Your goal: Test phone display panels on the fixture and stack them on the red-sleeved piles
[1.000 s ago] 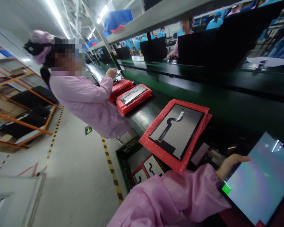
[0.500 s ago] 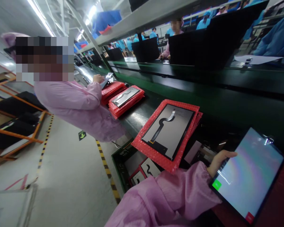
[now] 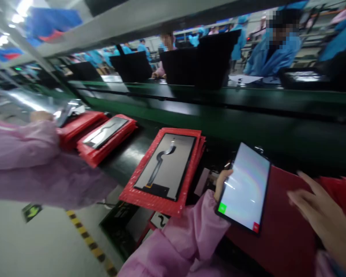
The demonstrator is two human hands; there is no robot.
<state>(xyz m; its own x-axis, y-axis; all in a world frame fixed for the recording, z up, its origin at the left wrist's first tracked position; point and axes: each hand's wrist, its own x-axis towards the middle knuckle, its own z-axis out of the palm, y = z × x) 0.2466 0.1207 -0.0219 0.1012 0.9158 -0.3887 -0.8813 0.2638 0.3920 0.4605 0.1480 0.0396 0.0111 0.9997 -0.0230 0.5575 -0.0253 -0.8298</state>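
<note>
A lit display panel (image 3: 246, 188) is tilted up in front of me, its screen pale with a green square and a red square at two lower corners. My left hand (image 3: 222, 182) grips its left edge, the thumb on the front and the other fingers hidden behind. To the right, my right hand (image 3: 320, 211) hovers over a dark red mat (image 3: 288, 215); its fingers are apart, slightly blurred, and nothing is in them. Left of the lit panel, a grey display panel with a dark ribbon cable (image 3: 173, 165) lies on red bubble-wrap pouches (image 3: 150, 202).
A green crate (image 3: 115, 227) with more panels stands below the bench edge. Farther left are more red pouch stacks (image 3: 103, 150) and a co-worker's pink sleeve (image 3: 23, 150). A dark green ledge (image 3: 248, 119) runs along the back. More red pouches (image 3: 340, 192) lie at right.
My view has swung to the right. The right hand has come into sight beside the lit panel, which my left hand still holds.
</note>
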